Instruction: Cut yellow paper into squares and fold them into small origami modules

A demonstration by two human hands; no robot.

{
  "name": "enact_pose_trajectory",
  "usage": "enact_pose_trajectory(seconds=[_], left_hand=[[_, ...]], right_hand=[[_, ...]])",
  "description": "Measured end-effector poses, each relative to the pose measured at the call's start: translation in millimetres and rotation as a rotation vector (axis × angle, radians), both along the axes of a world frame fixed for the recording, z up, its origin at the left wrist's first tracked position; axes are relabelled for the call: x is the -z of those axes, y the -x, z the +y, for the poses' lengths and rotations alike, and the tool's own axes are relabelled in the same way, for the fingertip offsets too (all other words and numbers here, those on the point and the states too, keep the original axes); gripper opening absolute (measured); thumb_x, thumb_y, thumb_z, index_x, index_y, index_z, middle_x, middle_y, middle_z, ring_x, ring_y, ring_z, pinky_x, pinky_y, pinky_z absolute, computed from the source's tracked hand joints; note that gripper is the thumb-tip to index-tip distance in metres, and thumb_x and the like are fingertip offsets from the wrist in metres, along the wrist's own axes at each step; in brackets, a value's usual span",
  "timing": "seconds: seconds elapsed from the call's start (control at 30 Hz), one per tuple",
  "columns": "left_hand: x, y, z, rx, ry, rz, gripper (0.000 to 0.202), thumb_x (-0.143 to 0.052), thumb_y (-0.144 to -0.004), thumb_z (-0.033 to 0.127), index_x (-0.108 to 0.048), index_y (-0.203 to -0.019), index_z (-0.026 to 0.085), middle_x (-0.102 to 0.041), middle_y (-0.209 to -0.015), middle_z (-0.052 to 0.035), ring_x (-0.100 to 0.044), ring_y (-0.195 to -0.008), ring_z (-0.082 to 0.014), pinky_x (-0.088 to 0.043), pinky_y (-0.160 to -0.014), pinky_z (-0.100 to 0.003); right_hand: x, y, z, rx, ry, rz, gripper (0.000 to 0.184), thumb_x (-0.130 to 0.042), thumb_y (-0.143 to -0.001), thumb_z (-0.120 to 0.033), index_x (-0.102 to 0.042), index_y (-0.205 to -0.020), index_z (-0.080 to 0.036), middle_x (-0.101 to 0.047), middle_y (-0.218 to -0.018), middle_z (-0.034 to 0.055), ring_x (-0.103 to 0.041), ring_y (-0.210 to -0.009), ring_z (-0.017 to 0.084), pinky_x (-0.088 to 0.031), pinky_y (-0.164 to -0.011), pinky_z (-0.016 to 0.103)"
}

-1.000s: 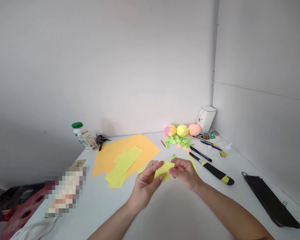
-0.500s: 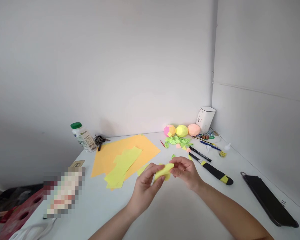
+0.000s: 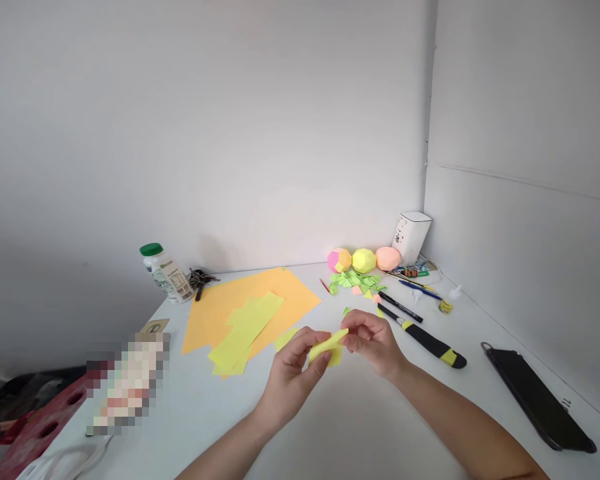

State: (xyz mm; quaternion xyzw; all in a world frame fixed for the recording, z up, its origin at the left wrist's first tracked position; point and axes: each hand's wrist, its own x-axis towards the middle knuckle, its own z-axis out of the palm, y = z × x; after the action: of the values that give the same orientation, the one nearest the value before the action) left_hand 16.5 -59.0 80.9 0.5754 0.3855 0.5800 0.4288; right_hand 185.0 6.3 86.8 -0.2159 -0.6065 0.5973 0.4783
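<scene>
A small piece of folded yellow paper [image 3: 329, 345] is held above the white table between my two hands. My left hand [image 3: 297, 370] pinches its left side, thumb in front and fingers behind. At the paper's right corner, the thumb and fingertips of my right hand [image 3: 373, 343] are closed on it. Beyond my left hand, yellow-green paper sheets [image 3: 250, 330] lie over a larger orange sheet [image 3: 295, 293]. A utility knife [image 3: 427, 341] with a black and yellow handle lies to the right of my right hand.
Three faceted paper balls, the yellow one [image 3: 364, 261] in the middle, sit by the wall behind small green folded pieces [image 3: 353, 281]. A black marker [image 3: 401, 307], a glue bottle [image 3: 449, 300] and a black case [image 3: 537, 400] lie rightward. A white bottle [image 3: 167, 277] stands left.
The yellow paper has tilted slightly between my fingers, and more of its lower flap shows. Both hands keep their hold in nearly the same place.
</scene>
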Motion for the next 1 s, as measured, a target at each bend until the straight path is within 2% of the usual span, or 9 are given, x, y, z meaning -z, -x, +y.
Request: enact_pose_trajectory(seconds=[0.43,1.0], left_hand=[[-2.8,-0.2,-0.7,0.003,-0.001,0.014,0.017,-0.062,-0.081,0.032,-0.064,-0.096,0.023,-0.054,-0.079,-0.0022,-0.053,-0.074,-0.0158,-0.044,-0.061,-0.027],[-2.9,1.2,-1.6,0.040,-0.008,-0.003,0.014,-0.061,-0.083,0.028,-0.065,-0.096,0.025,-0.055,-0.080,-0.0013,-0.053,-0.072,-0.0144,-0.044,-0.063,-0.026]], right_hand=[[1.4,0.6,3.4,-0.075,0.132,0.031,0.016,-0.076,-0.068,-0.033,-0.066,-0.073,-0.021,-0.053,-0.068,-0.0018,-0.046,-0.049,0.009,-0.038,-0.049,0.026],[3.0,0.2,4.9,-0.140,0.113,0.083,0.009,-0.074,-0.072,-0.026,-0.067,-0.071,-0.021,-0.054,-0.072,-0.0007,-0.047,-0.051,0.009,-0.037,-0.050,0.026]])
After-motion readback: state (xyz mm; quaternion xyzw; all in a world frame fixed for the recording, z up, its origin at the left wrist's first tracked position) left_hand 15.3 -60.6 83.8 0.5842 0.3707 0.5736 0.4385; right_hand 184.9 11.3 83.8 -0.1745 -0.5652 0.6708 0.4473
